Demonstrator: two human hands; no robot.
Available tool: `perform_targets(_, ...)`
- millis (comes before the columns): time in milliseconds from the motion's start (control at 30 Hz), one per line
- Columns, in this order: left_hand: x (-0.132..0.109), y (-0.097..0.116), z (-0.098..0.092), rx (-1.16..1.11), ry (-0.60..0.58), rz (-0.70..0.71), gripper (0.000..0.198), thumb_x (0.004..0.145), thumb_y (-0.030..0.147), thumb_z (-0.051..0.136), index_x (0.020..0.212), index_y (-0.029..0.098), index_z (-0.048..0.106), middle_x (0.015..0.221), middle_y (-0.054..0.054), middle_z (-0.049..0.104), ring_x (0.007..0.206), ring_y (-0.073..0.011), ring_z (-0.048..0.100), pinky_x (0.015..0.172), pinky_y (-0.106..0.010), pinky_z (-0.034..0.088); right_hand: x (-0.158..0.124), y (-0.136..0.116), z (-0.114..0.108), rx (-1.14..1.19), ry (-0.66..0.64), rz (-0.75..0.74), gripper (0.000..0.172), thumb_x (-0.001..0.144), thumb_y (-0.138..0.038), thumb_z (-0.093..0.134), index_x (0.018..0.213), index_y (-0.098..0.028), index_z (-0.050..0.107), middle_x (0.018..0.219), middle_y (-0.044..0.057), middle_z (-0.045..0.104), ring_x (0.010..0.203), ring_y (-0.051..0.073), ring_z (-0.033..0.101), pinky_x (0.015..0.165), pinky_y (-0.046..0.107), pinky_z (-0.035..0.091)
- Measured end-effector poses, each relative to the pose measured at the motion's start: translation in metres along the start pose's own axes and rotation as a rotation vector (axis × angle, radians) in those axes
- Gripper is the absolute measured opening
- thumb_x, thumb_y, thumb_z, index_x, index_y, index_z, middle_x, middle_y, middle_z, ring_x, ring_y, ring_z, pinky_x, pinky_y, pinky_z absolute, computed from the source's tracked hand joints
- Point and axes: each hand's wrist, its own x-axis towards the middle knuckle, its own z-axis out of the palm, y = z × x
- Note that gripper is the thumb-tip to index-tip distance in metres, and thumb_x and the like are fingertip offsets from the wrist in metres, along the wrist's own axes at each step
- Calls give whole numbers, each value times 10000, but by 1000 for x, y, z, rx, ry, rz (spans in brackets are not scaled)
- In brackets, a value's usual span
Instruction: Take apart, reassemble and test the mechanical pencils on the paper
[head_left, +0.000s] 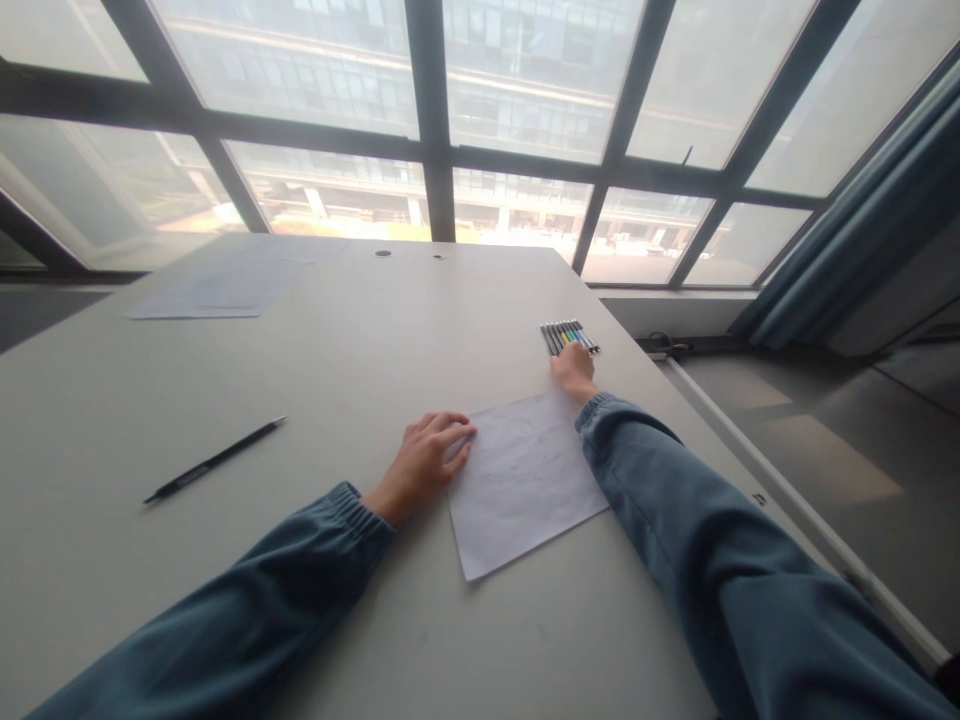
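My left hand (427, 455) lies open near the left edge of a white sheet of paper (517, 490), its fingertips resting on the sheet. Faint marks show on the paper, too pale to read. Beyond the sheet's far right corner, my right hand (574, 370) has its fingers curled in at the near ends of a row of slim markers (559, 335). Those markers lie side by side, with dark, yellow, green and blue ones among them. The right fingertips are hidden behind the hand, so what they grip cannot be made out.
A black pen (216, 460) lies slantwise at the left of the white table (360, 350). More paper sheets (217, 285) lie at the far left. A round dark cap (383, 254) sits near the far edge. Windows stand behind, with a blue curtain (862, 200) at right.
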Motion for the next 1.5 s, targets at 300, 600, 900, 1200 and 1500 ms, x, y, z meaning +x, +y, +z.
perform_targets(300, 0, -1, 0, 6, -6, 7, 303, 938, 339, 531, 1165, 281, 723, 1279, -82, 660, 1219, -298, 565, 1048, -499, 431, 2, 2, 1, -4, -6, -2, 268, 882, -222, 582, 1057, -101, 743, 1086, 206, 744, 1066, 282, 705, 942, 329, 533)
perform_targets(600, 0, -3, 1, 5, -2, 13, 295, 933, 331, 545, 1167, 290, 719, 1278, -74, 662, 1212, -297, 572, 1036, -495, 432, 3, 5, 3, -11, -12, -34, 259, 899, -229, 585, 1065, -104, 740, 1084, 199, 742, 1051, 281, 711, 934, 335, 535)
perform_targets(900, 0, -2, -1, 17, 6, 17, 283, 927, 326, 543, 1147, 277, 715, 1261, -77, 670, 1191, -288, 587, 1026, -472, 450, 3, 4, 4, -14, -19, -58, 268, 897, -226, 598, 1075, -84, 740, 1072, 201, 743, 1063, 274, 707, 949, 316, 525)
perform_targets(1200, 1, -3, 0, 15, 3, 18, 277, 927, 321, 547, 1148, 281, 709, 1266, -68, 668, 1197, -288, 587, 1029, -471, 445, 4, 4, 6, -6, -8, -56, 274, 895, -216, 582, 1062, -74, 747, 1055, 211, 748, 1045, 279, 715, 935, 310, 533)
perform_targets(1500, 0, -1, -1, 12, 11, 22, 276, 930, 320, 549, 1147, 275, 713, 1263, -75, 669, 1193, -285, 590, 1033, -469, 451, -2, -1, -4, -7, -25, -53, 308, 890, -235, 597, 1087, -43, 733, 1071, 233, 742, 1045, 287, 712, 908, 305, 530)
